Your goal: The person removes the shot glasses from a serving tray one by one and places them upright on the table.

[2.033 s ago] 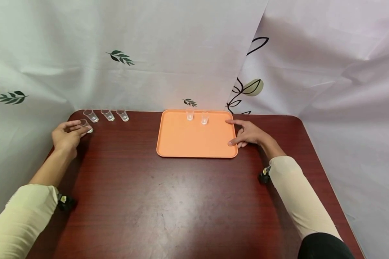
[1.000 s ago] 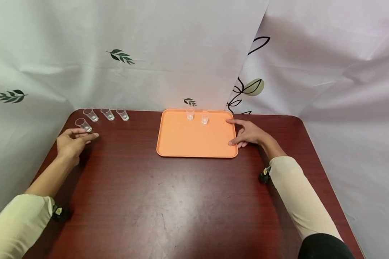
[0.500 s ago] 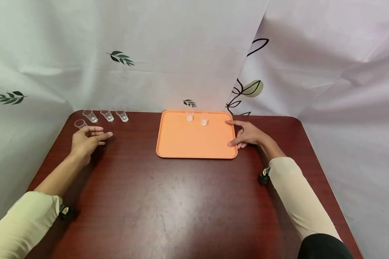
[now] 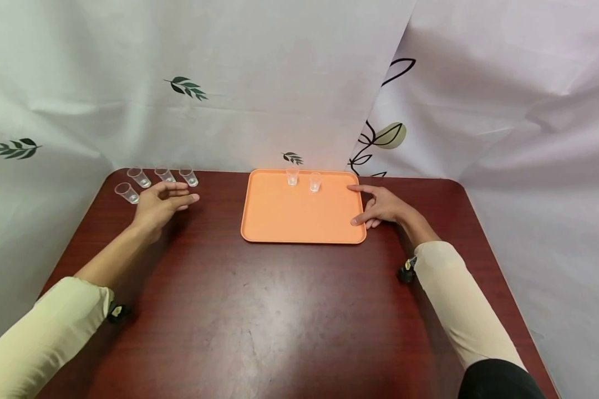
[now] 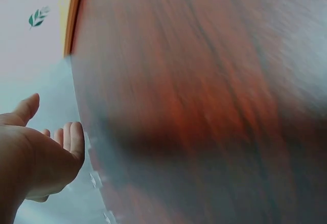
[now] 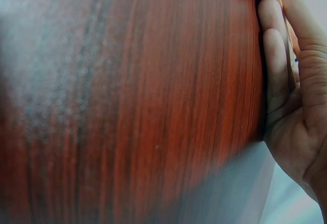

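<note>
Orange, rectangular, low-rimmed tray (image 4: 299, 216): placed at the far edge of the dark red, wood-grain tabletop (image 4: 274, 310), about midway along. The right hand (image 4: 383, 205) pinches its right side, index finger and thumb on top, the other fingers bent at the rim. The left hand (image 4: 160, 205) is well apart from the tray, thumb separated from half-bent fingers, apparently holding nothing.

Beside the left hand stands a clear, tapered, plastic-looking cup (image 4: 127, 193); beyond it is a row of three matching cups (image 4: 140, 177). Contact between fingers and row cannot be confirmed. Two clear cups (image 4: 315, 182) stand on the tray's far half. A white, leaf-printed sheet (image 4: 259, 66) hangs behind.

Caution: lifting or tugging the tray's gripped side could tilt it and topple both cups. A sideways sweep of the left hand could knock over the row; such cups are probably light and unsteady.
</note>
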A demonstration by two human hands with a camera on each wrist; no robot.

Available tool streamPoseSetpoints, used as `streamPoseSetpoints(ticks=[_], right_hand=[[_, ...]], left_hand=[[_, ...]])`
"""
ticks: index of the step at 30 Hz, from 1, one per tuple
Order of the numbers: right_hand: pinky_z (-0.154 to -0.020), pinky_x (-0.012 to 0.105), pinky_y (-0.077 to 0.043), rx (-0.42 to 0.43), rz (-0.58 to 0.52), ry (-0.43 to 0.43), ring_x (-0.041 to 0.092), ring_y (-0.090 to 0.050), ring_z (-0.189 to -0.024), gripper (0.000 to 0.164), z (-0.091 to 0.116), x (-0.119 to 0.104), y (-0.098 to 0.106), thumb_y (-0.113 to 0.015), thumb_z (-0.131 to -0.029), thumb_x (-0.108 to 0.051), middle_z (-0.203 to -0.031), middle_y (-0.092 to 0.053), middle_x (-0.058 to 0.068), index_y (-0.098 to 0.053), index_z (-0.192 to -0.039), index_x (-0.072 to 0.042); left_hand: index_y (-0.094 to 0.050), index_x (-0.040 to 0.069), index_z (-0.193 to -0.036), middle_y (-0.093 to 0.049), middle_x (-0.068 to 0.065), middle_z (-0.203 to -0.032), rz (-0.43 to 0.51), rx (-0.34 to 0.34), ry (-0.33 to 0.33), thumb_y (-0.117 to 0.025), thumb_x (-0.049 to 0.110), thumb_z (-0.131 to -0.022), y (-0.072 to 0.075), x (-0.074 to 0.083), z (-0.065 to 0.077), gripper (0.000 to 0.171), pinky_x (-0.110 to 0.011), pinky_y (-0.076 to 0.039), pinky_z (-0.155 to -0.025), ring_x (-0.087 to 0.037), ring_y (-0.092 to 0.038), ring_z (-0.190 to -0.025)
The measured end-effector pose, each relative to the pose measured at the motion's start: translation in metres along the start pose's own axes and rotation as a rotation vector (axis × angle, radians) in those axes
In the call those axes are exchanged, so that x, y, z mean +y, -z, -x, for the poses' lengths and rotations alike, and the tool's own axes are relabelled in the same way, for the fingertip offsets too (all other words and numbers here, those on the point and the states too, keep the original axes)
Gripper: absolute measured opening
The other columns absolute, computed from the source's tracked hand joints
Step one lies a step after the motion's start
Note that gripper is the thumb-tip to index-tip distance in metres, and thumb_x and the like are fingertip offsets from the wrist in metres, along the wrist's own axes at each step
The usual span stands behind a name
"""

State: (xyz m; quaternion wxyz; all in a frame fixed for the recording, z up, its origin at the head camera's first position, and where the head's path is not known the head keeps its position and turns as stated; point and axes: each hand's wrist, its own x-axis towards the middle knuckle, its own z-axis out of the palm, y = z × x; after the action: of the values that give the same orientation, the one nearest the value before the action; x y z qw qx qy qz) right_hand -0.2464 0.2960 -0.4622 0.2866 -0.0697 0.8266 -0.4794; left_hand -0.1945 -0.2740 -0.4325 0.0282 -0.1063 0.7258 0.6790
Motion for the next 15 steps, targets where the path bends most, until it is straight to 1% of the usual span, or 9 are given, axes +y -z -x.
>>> streamPoseSetpoints(ticks=[2,4,6,8,11,13,15], right_hand=[[-0.055,0.027,-0.063,0.002,0.0,0.001,0.012,-0.072,-0.054,0.107,0.0,0.0,0.001,-0.101,-0.086,-0.012,-0.064,-0.07,0.005,-0.043,-0.175,-0.026],[-0.055,0.027,-0.063,0.004,-0.001,0.002,0.012,-0.072,-0.054,0.107,0.0,0.001,0.001,-0.101,-0.086,-0.011,-0.064,-0.07,0.005,-0.043,-0.175,-0.026],[-0.055,0.026,-0.063,0.009,-0.002,0.003,0.012,-0.072,-0.054,0.106,0.0,0.001,0.001,-0.101,-0.085,-0.011,-0.065,-0.071,0.005,-0.044,-0.174,-0.027],[-0.056,0.027,-0.063,0.01,-0.001,0.005,0.012,-0.072,-0.054,0.106,0.0,0.0,0.001,-0.101,-0.085,-0.012,-0.065,-0.071,0.005,-0.045,-0.174,-0.027],[-0.056,0.027,-0.063,0.01,-0.002,-0.001,0.012,-0.072,-0.055,0.106,0.0,0.0,0.0,-0.101,-0.085,-0.011,-0.065,-0.071,0.005,-0.045,-0.174,-0.026],[-0.056,0.027,-0.064,0.009,-0.003,-0.007,0.013,-0.072,-0.055,0.106,0.0,0.0,0.0,-0.101,-0.086,-0.011,-0.064,-0.07,0.005,-0.045,-0.174,-0.026],[-0.056,0.027,-0.064,0.009,-0.004,-0.012,0.013,-0.072,-0.055,0.106,0.001,0.0,0.0,-0.101,-0.086,-0.011,-0.064,-0.07,0.004,-0.044,-0.174,-0.026]], left_hand=[[-0.072,0.01,-0.127,-0.081,0.014,-0.1,0.017,-0.01,-0.016,-0.095,0.006,-0.092,-0.008,0.001,-0.002,0.041,-0.016,-0.066,-0.08,0.003,-0.076,-0.089],[-0.074,0.013,-0.125,-0.08,0.015,-0.102,0.007,-0.013,-0.029,-0.095,0.006,-0.092,-0.015,0.003,-0.004,0.04,-0.014,-0.066,-0.082,0.003,-0.075,-0.092],[-0.075,0.017,-0.123,-0.079,0.016,-0.105,-0.03,-0.015,-0.043,-0.095,0.009,-0.092,-0.023,0.005,-0.006,0.038,-0.011,-0.064,-0.084,0.003,-0.074,-0.097],[-0.075,0.021,-0.123,-0.077,0.016,-0.11,-0.088,-0.02,-0.058,-0.095,0.013,-0.093,-0.031,0.007,-0.007,0.037,-0.009,-0.062,-0.087,0.002,-0.072,-0.101],[-0.074,0.021,-0.128,-0.075,0.014,-0.115,-0.172,-0.036,-0.08,-0.095,0.02,-0.094,-0.044,0.011,-0.009,0.04,-0.008,-0.059,-0.089,0.002,-0.071,-0.105],[-0.074,0.019,-0.131,-0.074,0.014,-0.116,-0.199,-0.053,-0.097,-0.094,0.022,-0.095,-0.053,0.013,-0.009,0.042,-0.008,-0.059,-0.09,0.002,-0.071,-0.105],[-0.073,0.015,-0.135,-0.074,0.013,-0.116,-0.198,-0.071,-0.112,-0.094,0.021,-0.095,-0.062,0.015,-0.011,0.046,-0.009,-0.059,-0.091,0.002,-0.072,-0.105]])
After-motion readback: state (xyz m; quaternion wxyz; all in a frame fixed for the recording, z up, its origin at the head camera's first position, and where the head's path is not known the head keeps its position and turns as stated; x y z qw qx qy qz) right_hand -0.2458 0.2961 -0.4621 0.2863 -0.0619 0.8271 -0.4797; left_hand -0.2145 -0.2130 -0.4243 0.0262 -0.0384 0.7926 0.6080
